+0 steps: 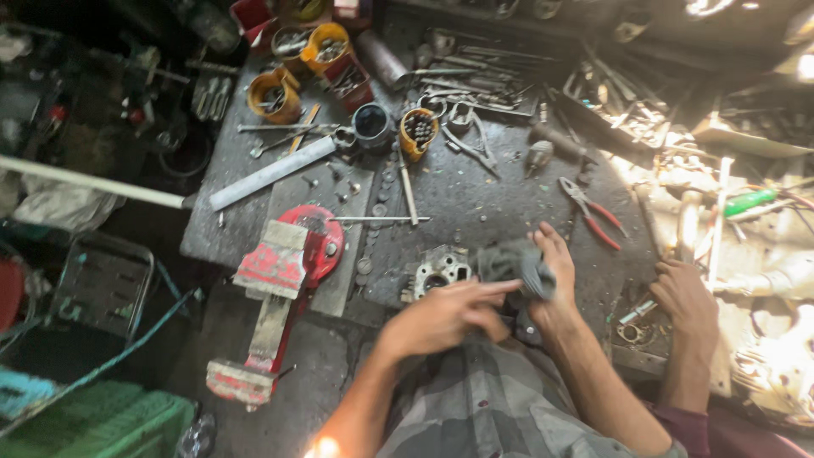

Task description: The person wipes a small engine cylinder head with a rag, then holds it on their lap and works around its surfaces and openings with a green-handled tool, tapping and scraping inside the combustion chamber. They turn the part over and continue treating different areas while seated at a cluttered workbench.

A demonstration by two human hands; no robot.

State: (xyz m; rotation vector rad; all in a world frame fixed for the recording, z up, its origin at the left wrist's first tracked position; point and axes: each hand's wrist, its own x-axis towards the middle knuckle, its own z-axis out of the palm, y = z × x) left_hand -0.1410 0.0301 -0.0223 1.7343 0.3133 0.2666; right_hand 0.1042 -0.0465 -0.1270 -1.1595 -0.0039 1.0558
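One camera sits on the person's head, looking straight down, close above the messy counter (475, 199).

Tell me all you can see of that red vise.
The vise is a bench vise with worn red paint, chipped to bare grey metal, apparently cast iron. It sits at the bench's front left corner, its long body overhanging the edge and angled toward the floor. A thin handle rod sticks out to the right. Neither hand touches it.
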